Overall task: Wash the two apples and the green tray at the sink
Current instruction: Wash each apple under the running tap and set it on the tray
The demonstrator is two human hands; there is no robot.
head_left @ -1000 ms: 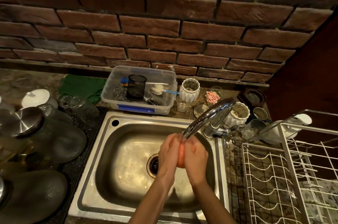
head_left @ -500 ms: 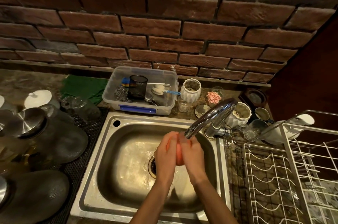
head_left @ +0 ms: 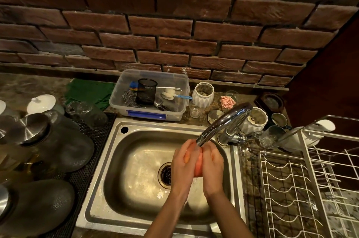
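Note:
An orange-red apple [head_left: 198,164] sits between my two hands over the steel sink [head_left: 136,162], right under the mouth of the chrome tap [head_left: 219,123]. My left hand [head_left: 184,162] cups its left side and my right hand [head_left: 212,162] wraps its right side, so only a narrow strip of the fruit shows. Neither a second apple nor a green tray is in view.
A clear plastic tub [head_left: 151,96] with scourers and brushes stands behind the sink, a green cloth [head_left: 89,92] to its left. Dark pots and steel lids [head_left: 33,129] crowd the left counter. A white wire dish rack [head_left: 310,189] fills the right side. White jars [head_left: 203,94] stand near the tap.
Both hands have slid a little up and back towards the tap's mouth, turning the apple between them. Nothing else has moved.

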